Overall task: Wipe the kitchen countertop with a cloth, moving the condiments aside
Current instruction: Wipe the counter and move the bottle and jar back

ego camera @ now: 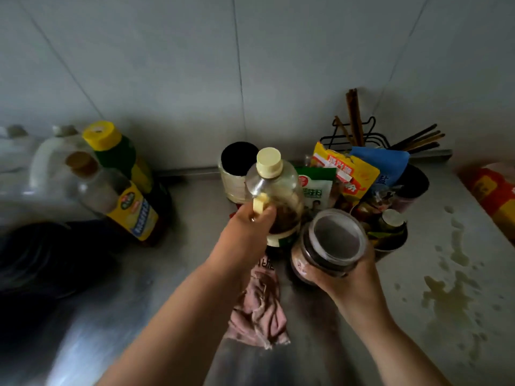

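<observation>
the left hand (245, 227) has its fingers curled through the cream handle of a clear plastic bottle with a cream cap and dark liquid (276, 190), held upright and, as far as can be told, just off the grey steel countertop (167, 274). the right hand (348, 274) cups a round jar with a clear lid and dark contents (331, 240) from below, tilted toward the camera. both hands are full, so neither can take the crumpled pink cloth (262, 307). it lies on the counter on the person's side of both hands, just beside and partly under the left forearm, its long axis running from the person toward the wall. the left hand looks nearer to it. two yellow-labelled bottles (122, 201) stand well apart at the left, a likely place to set things down, while a yellowish spill (446, 296) spreads over the surface at the right.
</observation>
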`<state>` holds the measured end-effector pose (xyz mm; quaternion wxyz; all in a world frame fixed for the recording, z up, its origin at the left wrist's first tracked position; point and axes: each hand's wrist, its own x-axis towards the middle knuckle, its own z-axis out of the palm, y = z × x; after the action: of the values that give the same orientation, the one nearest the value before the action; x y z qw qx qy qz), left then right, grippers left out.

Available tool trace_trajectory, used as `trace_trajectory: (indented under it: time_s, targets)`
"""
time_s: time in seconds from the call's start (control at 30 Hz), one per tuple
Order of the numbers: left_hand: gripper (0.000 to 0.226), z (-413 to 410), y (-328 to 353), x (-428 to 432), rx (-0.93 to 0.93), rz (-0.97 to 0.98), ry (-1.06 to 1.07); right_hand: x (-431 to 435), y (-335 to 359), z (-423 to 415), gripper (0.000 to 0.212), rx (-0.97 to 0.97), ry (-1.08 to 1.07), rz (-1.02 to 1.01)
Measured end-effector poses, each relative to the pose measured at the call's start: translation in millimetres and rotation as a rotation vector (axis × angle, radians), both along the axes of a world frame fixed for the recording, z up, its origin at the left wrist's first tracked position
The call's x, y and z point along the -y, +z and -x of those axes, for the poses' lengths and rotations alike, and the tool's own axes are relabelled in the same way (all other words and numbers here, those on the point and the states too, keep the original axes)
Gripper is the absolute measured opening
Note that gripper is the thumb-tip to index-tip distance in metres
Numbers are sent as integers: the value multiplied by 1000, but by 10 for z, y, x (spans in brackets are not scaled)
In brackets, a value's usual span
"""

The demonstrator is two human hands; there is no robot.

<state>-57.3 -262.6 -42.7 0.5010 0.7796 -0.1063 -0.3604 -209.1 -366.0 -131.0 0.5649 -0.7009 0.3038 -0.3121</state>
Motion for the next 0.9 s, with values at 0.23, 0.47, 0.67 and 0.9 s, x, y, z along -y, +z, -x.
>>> trace_trajectory:
  time_s: [0.23,0.47,0.67,0.9]
  targets:
    - [22,-527,217,-1028,76,-30,82,-610,24,-558,94,-28,24,58]
    - [11,-819,199,-1872,54,-85,204,-1160,54,-988,89,-147,81,69]
    - [39,-1099,68,-2615,22,-61,356,-1701,251,-1357,80,-266,152,317]
    - [50,-1270,-163,-2849,-72,9,454,-2039,64,-1718,81,-85,308,13]
